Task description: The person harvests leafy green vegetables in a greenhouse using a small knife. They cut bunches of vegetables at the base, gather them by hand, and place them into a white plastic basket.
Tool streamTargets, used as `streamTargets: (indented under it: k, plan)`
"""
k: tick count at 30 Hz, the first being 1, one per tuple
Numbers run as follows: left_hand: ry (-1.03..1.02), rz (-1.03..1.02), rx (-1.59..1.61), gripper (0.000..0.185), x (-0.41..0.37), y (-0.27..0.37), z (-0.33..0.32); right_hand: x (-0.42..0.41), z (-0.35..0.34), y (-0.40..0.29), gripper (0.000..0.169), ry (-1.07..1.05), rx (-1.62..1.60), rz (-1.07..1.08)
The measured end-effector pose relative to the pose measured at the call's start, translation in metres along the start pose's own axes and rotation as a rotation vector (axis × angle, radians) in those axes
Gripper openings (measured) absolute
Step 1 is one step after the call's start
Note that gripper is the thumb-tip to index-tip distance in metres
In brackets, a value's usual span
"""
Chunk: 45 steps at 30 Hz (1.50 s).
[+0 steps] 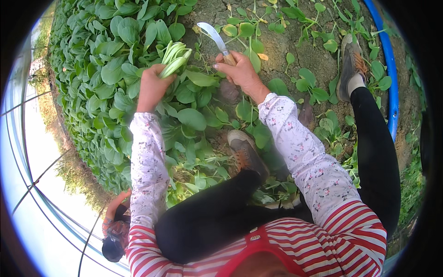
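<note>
My left hand (153,85) grips a bunch of leafy greens by its pale green stalks (175,58), whose stem ends point up and away from me. The leaves of that bunch seem to hang below the hand, mixed in view with the growing plants. In my right hand (244,71) is a sickle-shaped harvesting knife (216,37), held by its wooden handle (229,59). Its curved blade points up and left, apart from the stalks. Dense rows of leafy green plants (114,69) grow to the left of and beneath my left hand.
Bare soil (277,65) with scattered plants and yellowed leaves lies right of the knife. A blue hose or pipe (391,76) curves along the right. My shoes (349,65) stand among the plants. Another person (116,232) is at the lower left, near the greenhouse frame (34,183).
</note>
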<state>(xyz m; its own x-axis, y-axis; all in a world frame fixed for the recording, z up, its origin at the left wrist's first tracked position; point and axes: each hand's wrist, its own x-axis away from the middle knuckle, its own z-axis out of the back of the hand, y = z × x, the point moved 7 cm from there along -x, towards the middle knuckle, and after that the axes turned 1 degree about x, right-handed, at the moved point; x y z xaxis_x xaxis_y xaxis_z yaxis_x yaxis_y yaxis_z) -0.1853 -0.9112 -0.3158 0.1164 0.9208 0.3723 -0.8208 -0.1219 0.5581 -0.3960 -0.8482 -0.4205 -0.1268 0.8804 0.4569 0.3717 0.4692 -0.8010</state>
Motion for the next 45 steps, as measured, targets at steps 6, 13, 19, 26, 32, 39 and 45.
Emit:
streamTargets:
  k: [6, 13, 19, 26, 32, 39, 45]
  plan:
    - [-0.125, 0.028, 0.597, 0.026, 0.037, 0.061, 0.029, 0.005, -0.049, -0.095, 0.065, -0.265, -0.144, 0.275]
    - [-0.238, 0.062, 0.854, 0.038, 0.062, 0.096, 0.025, 0.033, -0.062, -0.142, 0.062, -0.37, -0.289, 0.375]
    - [-0.054, -0.091, 0.885, 0.047, 0.08, 0.115, 0.059, 0.04, -0.029, -0.141, 0.053, -0.177, -0.236, 0.396]
    - [-0.23, -0.174, 0.908, 0.067, 0.074, 0.117, -0.011, 0.068, -0.062, -0.145, 0.053, -0.12, -0.086, 0.497]
    - [-0.312, 0.074, 1.132, 0.037, 0.073, 0.099, -0.03, 0.067, -0.043, -0.14, 0.042, -0.1, 0.295, 0.383]
    - [-0.382, 0.253, 1.042, 0.039, 0.08, 0.077, -0.05, 0.069, -0.035, -0.138, 0.028, -0.17, 0.858, 0.471]
    - [-0.471, 0.244, 0.726, 0.036, 0.079, 0.07, -0.05, 0.071, -0.006, -0.123, 0.022, 0.005, 0.951, 0.339]
